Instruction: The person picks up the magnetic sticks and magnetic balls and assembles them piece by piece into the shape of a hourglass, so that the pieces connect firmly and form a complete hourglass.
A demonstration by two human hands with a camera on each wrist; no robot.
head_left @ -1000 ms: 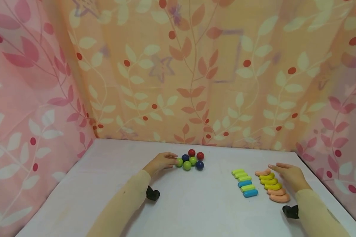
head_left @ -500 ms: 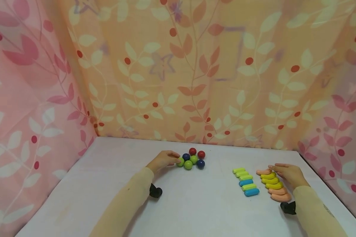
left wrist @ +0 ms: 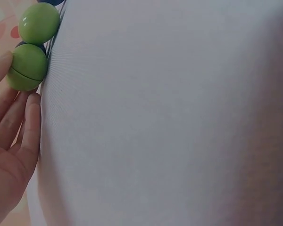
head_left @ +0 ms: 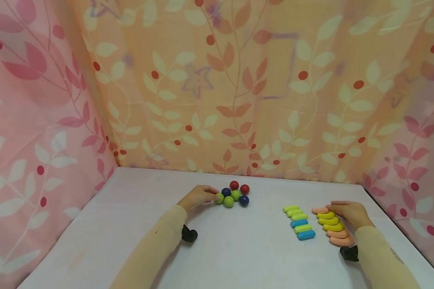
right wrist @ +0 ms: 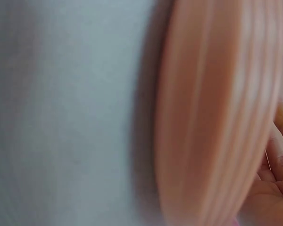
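Observation:
My left hand (head_left: 199, 196) is at the left end of a cluster of shiny balls. Its thumb and fingertips pinch the outermost green ball (left wrist: 27, 68), which has a seam across it. Touching that one is another green ball (left wrist: 39, 22). My right hand (head_left: 351, 212) reaches over the far end of a slanted row, fingers fairly straight, fingertips at the right end of the farthest curved pink piece (head_left: 320, 210). Yellow banana-shaped pieces (head_left: 329, 221) lie behind it in the row. In the right wrist view a large ridged pink piece (right wrist: 212, 117) hides much of this hand.
Beside the row, a second line of short green cylinders (head_left: 298, 217) and blue cylinders (head_left: 306, 235) lies on the white table (head_left: 238, 257). Red balls (head_left: 234, 185) and dark blue balls (head_left: 244, 200) complete the cluster. Patterned curtains (head_left: 202, 100) enclose the table behind and at the sides.
My right hand has shifted slightly left and in over the end of the row. The left hand has edged a little closer around the green ball. The pieces keep their arrangement.

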